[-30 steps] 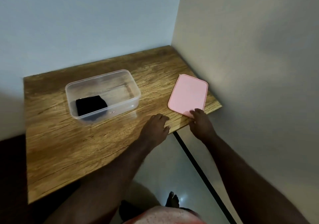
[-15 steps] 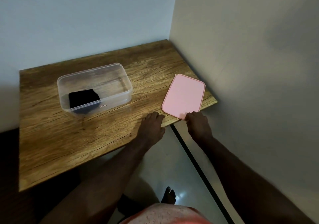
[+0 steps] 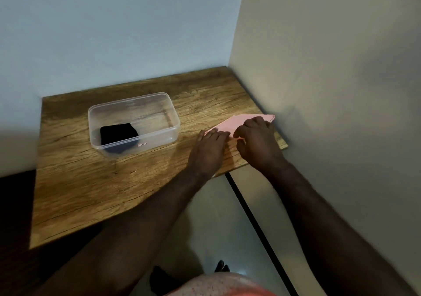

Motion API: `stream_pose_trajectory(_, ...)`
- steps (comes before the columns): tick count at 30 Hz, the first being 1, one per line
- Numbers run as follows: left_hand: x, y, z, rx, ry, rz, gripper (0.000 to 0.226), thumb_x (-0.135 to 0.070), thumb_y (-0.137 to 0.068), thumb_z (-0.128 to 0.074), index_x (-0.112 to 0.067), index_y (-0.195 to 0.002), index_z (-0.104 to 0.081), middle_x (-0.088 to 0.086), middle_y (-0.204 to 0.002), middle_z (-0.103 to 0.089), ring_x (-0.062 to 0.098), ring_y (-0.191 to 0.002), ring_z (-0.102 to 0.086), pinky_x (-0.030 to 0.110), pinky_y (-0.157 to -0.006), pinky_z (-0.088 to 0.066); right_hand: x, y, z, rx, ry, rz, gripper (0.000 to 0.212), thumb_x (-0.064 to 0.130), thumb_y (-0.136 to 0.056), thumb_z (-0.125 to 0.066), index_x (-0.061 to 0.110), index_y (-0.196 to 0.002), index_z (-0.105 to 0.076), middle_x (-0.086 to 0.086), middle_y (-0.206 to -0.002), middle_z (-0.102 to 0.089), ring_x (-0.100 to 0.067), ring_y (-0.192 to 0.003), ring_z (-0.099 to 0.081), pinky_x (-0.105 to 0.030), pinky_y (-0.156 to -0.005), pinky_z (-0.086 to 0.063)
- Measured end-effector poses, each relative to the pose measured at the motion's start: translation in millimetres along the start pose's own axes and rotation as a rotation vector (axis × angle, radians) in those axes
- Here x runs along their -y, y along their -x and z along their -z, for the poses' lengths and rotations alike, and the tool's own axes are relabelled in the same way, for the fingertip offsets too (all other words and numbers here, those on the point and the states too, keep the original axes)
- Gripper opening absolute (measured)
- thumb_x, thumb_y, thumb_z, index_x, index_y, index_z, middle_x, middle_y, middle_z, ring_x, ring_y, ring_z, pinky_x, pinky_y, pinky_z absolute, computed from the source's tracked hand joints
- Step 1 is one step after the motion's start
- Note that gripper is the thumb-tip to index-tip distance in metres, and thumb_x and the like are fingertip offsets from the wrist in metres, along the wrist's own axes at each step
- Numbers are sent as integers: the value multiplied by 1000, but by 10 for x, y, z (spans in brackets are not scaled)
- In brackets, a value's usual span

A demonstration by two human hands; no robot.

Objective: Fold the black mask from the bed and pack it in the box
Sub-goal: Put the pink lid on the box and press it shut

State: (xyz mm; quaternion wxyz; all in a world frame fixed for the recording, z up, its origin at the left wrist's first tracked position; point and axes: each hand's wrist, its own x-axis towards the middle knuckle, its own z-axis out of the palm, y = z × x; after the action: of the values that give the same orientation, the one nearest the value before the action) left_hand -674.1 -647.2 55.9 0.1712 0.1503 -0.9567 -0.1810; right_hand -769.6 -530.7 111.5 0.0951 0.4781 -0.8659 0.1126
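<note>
— What has changed since a second ago?
— The lid (image 3: 237, 122) lay flat on the desk (image 3: 91, 181) then, with only the fingertips of the right hand (image 3: 257, 140) on its near corner. Now its near edge is tipped up off the wood. That hand has it pinched, fingers curled over the top and thumb underneath
— And the left hand (image 3: 210, 145)?
— It was flat on the bare desk beside the lid. It has slid over, and its straight fingers now rest on the lid's left corner without gripping
— Where is the mask (image 3: 118, 133)?
— Folded in the near left end of the box (image 3: 159, 136), same as before. The box stands well apart from both hands, uncovered
— Meaning?
— Folding and packing look done. I'd judge the lid is coming up to close the box
</note>
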Motion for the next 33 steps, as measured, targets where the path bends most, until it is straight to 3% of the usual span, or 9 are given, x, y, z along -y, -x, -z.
stream_pose_trajectory(4, 62, -70, 215, -161, 39, 11, 31, -15, -96, -51, -18, -125, -60, 4, -116, -69, 25, -101, -64, 37, -84, -52, 79, -97, 177, -108, -52, 115, 16, 11, -81, -69, 16, -96, -74, -6, -96, -66, -30, -104, -54, -42, -89, -37)
stream_pose_trajectory(8, 130, 1, 344, -282, 141, 79, 26, -16, -96, -51, -16, -118, -65, 8, -102, -73, 29, -85, -68, 42, -72, -56, 67, -119, 182, -321, -234, 31, 30, 20, -79, -73, 13, -108, -69, -9, -109, -61, -26, -107, -52, -37, -89, -40)
stream_pose_trajectory(12, 234, 96, 462, -413, 290, 278, 24, -11, -93, -56, -12, -113, -68, 9, -99, -74, 28, -87, -68, 37, -74, -54, -88, -56, 30, -490, -504, -271, 34, 27, -87, -68, 14, -118, -61, -9, -119, -57, -19, -113, -50, -24, -94, -40)
stream_pose_trajectory(14, 328, 151, 492, -413, 437, 399, 23, -9, -91, -60, -11, -113, -68, 5, -103, -74, 20, -89, -66, 26, -76, -50, -179, -20, -108, -448, -559, -431, 41, 23, -88, -68, 10, -125, -56, -12, -124, -55, -24, -118, -51, -31, -100, -41)
stream_pose_trajectory(17, 470, 250, 537, -360, 687, 565, 21, -4, -89, -62, -11, -108, -69, 0, -97, -71, 12, -86, -64, 17, -69, -45, -258, -1, -296, -242, -646, -623, 52, 22, -88, -68, 4, -133, -49, -17, -130, -53, -31, -120, -51, -40, -104, -43)
stream_pose_trajectory(21, 643, 379, 588, -354, 921, 725, 19, 2, -89, -60, -11, -102, -66, 8, -94, -70, 21, -89, -64, 30, -76, -51, -177, -16, -441, -77, -841, -710, 43, 21, -93, -59, 9, -133, -50, -11, -128, -61, -28, -113, -59, -47, -96, -52)
stream_pose_trajectory(25, 784, 532, 639, -357, 946, 804, 20, 0, -91, -58, -9, -107, -63, 9, -103, -69, 23, -95, -64, 34, -78, -51, -94, -82, -502, -98, -923, -702, 34, 8, -94, -52, 9, -127, -57, -12, -119, -65, -28, -105, -64, -51, -88, -56)
stream_pose_trajectory(29, 860, 639, 744, -360, 1029, 801, 18, 1, -91, -57, -10, -104, -62, 5, -98, -69, 17, -87, -66, 25, -63, -51, -39, -168, -527, -74, -1067, -723, 36, 2, -94, -48, 14, -127, -57, -9, -114, -63, -27, -96, -66, -37, -61, -58)
stream_pose_trajectory(33, 979, 748, 916, -219, 1151, 755, 24, -13, -91, -62, -16, -115, -60, 1, -104, -72, 18, -89, -70, 29, -63, -56, -40, -272, -494, 5, -1093, -681, 37, 1, -96, -47, 20, -125, -62, -4, -110, -67, -21, -90, -67, -30, -54, -56)
